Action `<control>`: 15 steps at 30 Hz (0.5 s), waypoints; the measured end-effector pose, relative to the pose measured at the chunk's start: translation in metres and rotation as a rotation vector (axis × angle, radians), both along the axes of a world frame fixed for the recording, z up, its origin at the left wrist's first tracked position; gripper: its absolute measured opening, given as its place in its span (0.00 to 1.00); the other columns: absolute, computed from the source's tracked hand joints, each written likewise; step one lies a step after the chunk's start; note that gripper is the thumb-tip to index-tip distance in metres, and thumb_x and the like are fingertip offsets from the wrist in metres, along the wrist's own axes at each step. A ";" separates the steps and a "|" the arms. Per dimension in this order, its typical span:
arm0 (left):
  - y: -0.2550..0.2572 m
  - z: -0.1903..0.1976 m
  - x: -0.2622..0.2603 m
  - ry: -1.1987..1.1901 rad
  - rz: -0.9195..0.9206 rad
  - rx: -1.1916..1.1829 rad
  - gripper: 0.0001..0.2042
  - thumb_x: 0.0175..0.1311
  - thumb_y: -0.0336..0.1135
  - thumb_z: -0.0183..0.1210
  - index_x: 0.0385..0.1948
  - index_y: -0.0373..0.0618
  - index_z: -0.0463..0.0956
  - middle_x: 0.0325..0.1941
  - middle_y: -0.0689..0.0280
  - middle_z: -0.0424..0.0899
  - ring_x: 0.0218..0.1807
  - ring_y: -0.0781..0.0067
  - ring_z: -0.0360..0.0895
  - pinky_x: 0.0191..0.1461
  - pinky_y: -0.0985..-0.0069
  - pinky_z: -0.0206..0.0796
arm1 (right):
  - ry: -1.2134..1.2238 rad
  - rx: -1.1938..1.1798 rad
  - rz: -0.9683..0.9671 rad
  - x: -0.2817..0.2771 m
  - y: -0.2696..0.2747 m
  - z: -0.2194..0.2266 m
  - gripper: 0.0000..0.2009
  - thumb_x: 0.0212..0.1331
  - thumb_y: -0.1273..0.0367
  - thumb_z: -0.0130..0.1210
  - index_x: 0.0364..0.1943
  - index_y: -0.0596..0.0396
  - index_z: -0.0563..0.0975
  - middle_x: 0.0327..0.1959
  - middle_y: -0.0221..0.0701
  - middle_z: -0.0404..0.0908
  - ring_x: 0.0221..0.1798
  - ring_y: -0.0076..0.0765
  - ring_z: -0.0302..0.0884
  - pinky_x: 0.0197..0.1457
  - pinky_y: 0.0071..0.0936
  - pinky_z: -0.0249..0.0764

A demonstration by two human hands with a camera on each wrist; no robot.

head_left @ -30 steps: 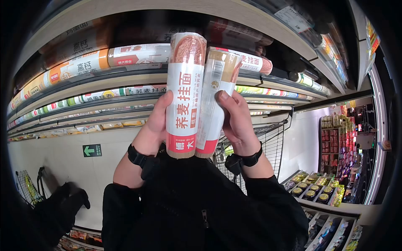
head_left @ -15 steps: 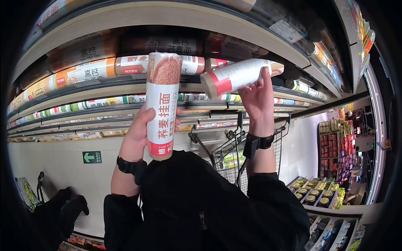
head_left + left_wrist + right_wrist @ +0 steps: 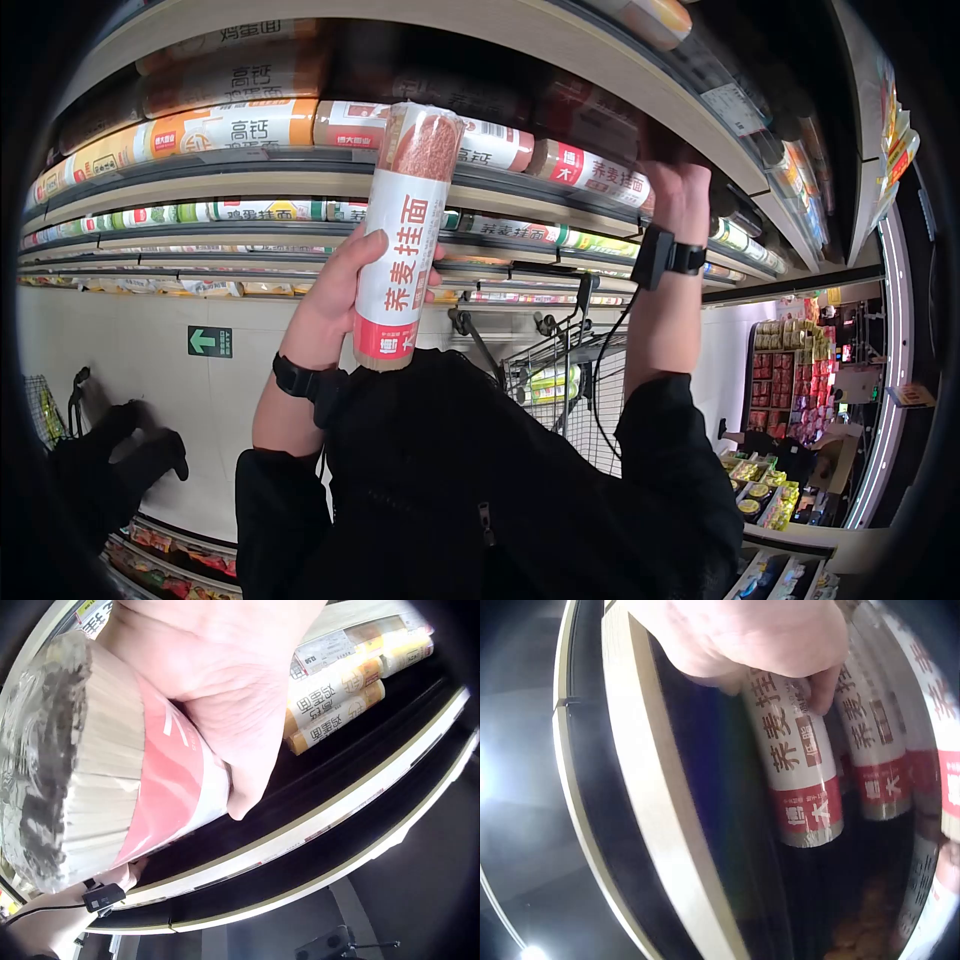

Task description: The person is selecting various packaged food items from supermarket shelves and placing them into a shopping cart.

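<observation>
My left hand (image 3: pixel 345 280) grips a cylindrical pack of dried noodles (image 3: pixel 405 235), upright in front of my chest. It has a white label, a red lower band and a brown upper end. In the left wrist view, the thumb side of that hand wraps the red-banded noodle pack (image 3: pixel 169 769). My right hand (image 3: pixel 682 190) reaches into the shelf, its fingers in shadow in the head view. In the right wrist view, that hand (image 3: pixel 757 637) holds a similar noodle pack (image 3: pixel 802 765) by its upper part, beside another matching pack (image 3: pixel 874 750) on the shelf.
Noodle packs (image 3: pixel 235 130) line the shelf behind my left hand, with more tiers below. An upper shelf edge (image 3: pixel 600 60) overhangs my right hand. A wire shopping cart (image 3: pixel 592 420) stands below my right forearm. Another person's legs (image 3: pixel 130 455) show at lower left.
My right hand has carried its noodle pack from beside the left one up and right into the shelf. My left hand still holds its pack, now separate from the other.
</observation>
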State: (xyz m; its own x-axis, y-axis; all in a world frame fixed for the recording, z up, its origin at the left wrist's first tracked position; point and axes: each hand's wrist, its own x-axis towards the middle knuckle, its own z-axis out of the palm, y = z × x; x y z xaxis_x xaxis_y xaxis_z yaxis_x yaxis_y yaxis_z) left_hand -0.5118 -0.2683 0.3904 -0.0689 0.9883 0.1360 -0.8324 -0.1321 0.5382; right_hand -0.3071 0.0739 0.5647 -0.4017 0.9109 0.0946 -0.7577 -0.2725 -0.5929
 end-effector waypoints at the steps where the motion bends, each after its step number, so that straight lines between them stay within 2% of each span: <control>1: -0.001 0.000 0.000 -0.003 -0.011 -0.007 0.36 0.66 0.52 0.62 0.70 0.40 0.59 0.56 0.45 0.80 0.50 0.54 0.86 0.50 0.60 0.83 | -0.052 0.079 0.074 0.006 0.010 0.001 0.14 0.73 0.65 0.51 0.52 0.62 0.77 0.54 0.46 0.81 0.59 0.53 0.79 0.69 0.50 0.74; 4: -0.007 0.009 -0.002 -0.010 0.024 -0.014 0.36 0.66 0.52 0.61 0.69 0.39 0.59 0.55 0.45 0.80 0.49 0.53 0.86 0.49 0.59 0.83 | -0.146 0.125 -0.005 -0.003 0.035 -0.002 0.16 0.73 0.64 0.51 0.55 0.60 0.75 0.58 0.45 0.78 0.63 0.51 0.74 0.70 0.50 0.73; 7: -0.008 0.008 -0.010 0.025 0.056 0.024 0.37 0.66 0.53 0.61 0.69 0.39 0.60 0.55 0.45 0.80 0.48 0.53 0.86 0.48 0.59 0.84 | -0.371 0.198 0.104 0.001 0.040 0.006 0.18 0.72 0.62 0.52 0.58 0.58 0.74 0.61 0.44 0.76 0.67 0.49 0.70 0.72 0.51 0.70; 8: -0.009 0.009 -0.010 0.034 0.066 0.027 0.37 0.66 0.54 0.62 0.69 0.39 0.60 0.54 0.46 0.80 0.48 0.54 0.87 0.48 0.59 0.84 | -0.405 0.265 0.072 0.003 0.055 -0.002 0.19 0.71 0.59 0.54 0.57 0.56 0.74 0.55 0.45 0.79 0.56 0.49 0.79 0.58 0.47 0.81; 9: -0.008 0.009 -0.010 0.036 0.061 0.028 0.37 0.66 0.54 0.62 0.69 0.39 0.60 0.54 0.46 0.80 0.48 0.54 0.87 0.48 0.59 0.84 | -0.404 0.264 0.068 0.013 0.073 -0.005 0.19 0.71 0.59 0.54 0.57 0.56 0.74 0.55 0.45 0.79 0.56 0.49 0.79 0.58 0.47 0.81; 11: -0.008 0.007 -0.009 0.023 0.069 0.000 0.38 0.66 0.55 0.61 0.69 0.38 0.60 0.54 0.47 0.81 0.47 0.56 0.87 0.48 0.60 0.85 | -0.926 0.297 0.188 0.035 0.101 -0.008 0.20 0.68 0.54 0.56 0.54 0.54 0.74 0.41 0.43 0.83 0.36 0.44 0.83 0.34 0.39 0.83; 12: -0.007 0.008 -0.008 0.024 0.062 -0.002 0.38 0.66 0.55 0.61 0.69 0.38 0.60 0.54 0.47 0.81 0.47 0.56 0.87 0.48 0.60 0.85 | -0.926 0.292 0.183 0.036 0.097 -0.009 0.20 0.68 0.54 0.56 0.54 0.54 0.74 0.41 0.43 0.83 0.36 0.44 0.83 0.34 0.39 0.83; 14: -0.005 0.010 -0.005 0.018 0.048 -0.019 0.38 0.66 0.55 0.61 0.69 0.37 0.60 0.53 0.48 0.82 0.47 0.57 0.87 0.48 0.61 0.85 | -0.857 0.337 0.097 0.029 0.080 -0.011 0.21 0.68 0.50 0.56 0.48 0.53 0.75 0.29 0.37 0.81 0.21 0.37 0.77 0.19 0.35 0.73; 15: -0.002 0.011 -0.005 0.019 0.041 -0.021 0.38 0.66 0.55 0.61 0.69 0.37 0.60 0.53 0.48 0.82 0.47 0.57 0.87 0.48 0.61 0.85 | -0.857 0.333 0.091 0.024 0.083 -0.012 0.21 0.68 0.50 0.56 0.48 0.53 0.75 0.29 0.37 0.81 0.21 0.37 0.77 0.19 0.35 0.73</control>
